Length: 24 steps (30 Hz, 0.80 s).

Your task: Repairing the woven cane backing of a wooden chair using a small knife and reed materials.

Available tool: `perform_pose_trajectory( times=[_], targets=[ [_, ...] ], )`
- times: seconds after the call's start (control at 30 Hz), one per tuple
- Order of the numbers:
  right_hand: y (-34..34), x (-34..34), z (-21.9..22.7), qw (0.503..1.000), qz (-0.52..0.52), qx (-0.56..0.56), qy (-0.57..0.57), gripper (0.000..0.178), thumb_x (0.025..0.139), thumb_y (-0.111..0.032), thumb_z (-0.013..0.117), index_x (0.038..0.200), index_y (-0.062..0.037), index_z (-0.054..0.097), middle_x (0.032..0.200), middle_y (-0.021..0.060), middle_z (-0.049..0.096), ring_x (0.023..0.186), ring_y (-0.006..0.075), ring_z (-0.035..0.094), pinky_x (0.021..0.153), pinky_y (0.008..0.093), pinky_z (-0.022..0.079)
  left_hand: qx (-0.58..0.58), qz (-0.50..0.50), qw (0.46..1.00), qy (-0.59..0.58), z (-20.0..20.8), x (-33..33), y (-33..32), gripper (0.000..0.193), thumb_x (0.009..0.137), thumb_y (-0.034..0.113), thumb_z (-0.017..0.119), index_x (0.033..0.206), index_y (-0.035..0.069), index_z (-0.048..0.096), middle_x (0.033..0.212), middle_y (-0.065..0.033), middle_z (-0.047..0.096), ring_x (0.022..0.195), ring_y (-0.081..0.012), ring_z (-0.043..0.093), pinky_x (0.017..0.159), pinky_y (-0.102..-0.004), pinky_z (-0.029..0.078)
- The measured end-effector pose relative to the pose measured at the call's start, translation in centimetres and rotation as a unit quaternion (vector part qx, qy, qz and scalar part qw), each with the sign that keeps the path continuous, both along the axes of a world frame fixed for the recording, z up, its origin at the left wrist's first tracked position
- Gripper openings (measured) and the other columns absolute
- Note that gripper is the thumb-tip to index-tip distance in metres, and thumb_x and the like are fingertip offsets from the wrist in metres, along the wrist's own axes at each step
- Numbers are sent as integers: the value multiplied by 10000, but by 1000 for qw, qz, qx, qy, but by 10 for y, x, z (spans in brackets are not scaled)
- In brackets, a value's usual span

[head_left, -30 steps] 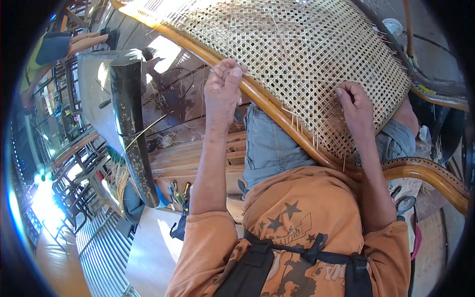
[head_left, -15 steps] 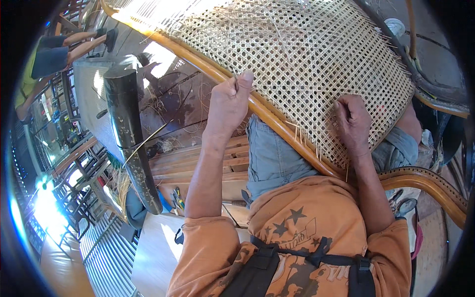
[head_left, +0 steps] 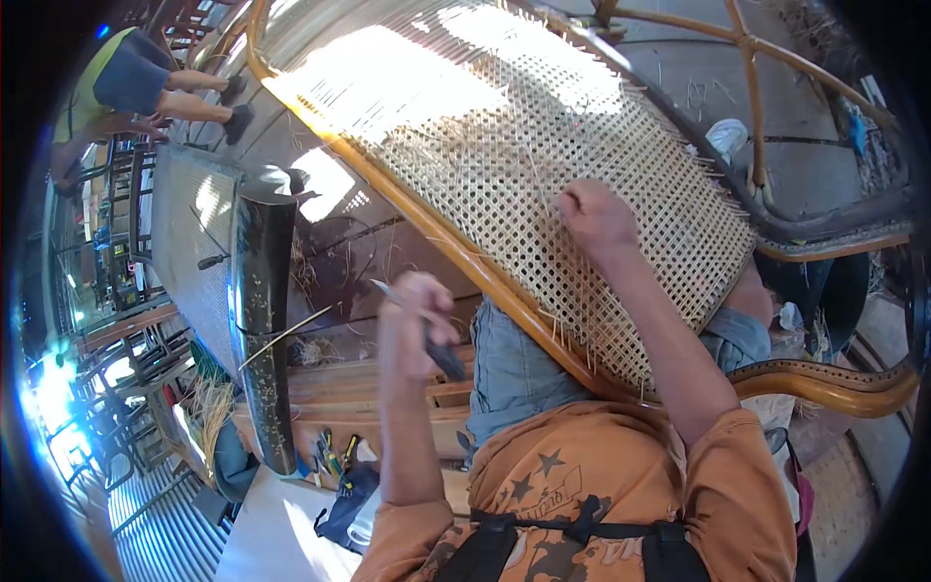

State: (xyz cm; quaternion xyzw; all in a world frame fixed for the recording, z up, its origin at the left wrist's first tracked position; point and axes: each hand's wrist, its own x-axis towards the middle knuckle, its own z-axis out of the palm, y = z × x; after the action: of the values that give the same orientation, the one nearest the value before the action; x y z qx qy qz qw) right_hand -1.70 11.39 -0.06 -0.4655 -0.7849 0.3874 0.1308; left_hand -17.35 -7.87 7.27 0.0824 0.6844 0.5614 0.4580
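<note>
A woven cane panel (head_left: 543, 209) in a varnished wooden frame (head_left: 436, 231) lies across my lap, its weave full of small holes. My right hand (head_left: 599, 221) is closed over the middle of the weave. Whatever its fingers pinch is too small or hidden to name. To the left of the frame, my left hand (head_left: 419, 315) is smeared by motion. It is closed around a pointed tool with a dark handle (head_left: 444, 361); the metal tip sticks out on the other side. Loose cane ends stick out along the frame near my lap.
At left stands a dark curved wooden piece (head_left: 264, 330) with a cane panel behind it. Hand tools (head_left: 335, 461) and a pale board (head_left: 276, 529) lie at lower left. A person (head_left: 145, 82) is at upper left. Curved furniture parts (head_left: 747, 87) stand at upper right.
My left hand has drawn back from the frame's edge, down and left, showing the dark-handled tool. My right hand has moved left and farther up the weave. The whole view has shifted.
</note>
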Motion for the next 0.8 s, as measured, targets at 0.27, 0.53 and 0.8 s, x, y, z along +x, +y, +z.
perform_pose_trajectory(
  times=[0.27, 0.53, 0.8],
  targets=[
    [-21, -20, -10, 994, -11, -3, -111, 172, 880, -199, 520, 844, -42, 580, 857, 160, 609, 774, 340, 608, 680, 427, 483, -100, -163, 979, -67, -32, 80, 8, 263, 928, 291, 527, 847, 43, 565, 697, -25, 551, 443, -75, 457, 420, -206, 390],
    [-78, 41, 9, 840, -90, -450, 289, 115, 853, -87, 593, 872, 16, 641, 720, -30, 574, 667, 40, 499, 603, 205, 431, -93, -257, 955, 118, -30, 77, 34, 272, 887, 276, 585, 970, 19, 611, 696, -8, 571, 503, -42, 439, 452, -211, 369],
    [-128, 109, 10, 611, -142, -660, 412, 118, 873, -136, 621, 885, -19, 622, 790, 27, 603, 670, 90, 538, 613, 244, 455, -123, -305, 944, -31, 1, 112, 8, 207, 859, 226, 637, 881, 23, 602, 689, 34, 528, 538, -19, 431, 467, -166, 353]
  ],
)
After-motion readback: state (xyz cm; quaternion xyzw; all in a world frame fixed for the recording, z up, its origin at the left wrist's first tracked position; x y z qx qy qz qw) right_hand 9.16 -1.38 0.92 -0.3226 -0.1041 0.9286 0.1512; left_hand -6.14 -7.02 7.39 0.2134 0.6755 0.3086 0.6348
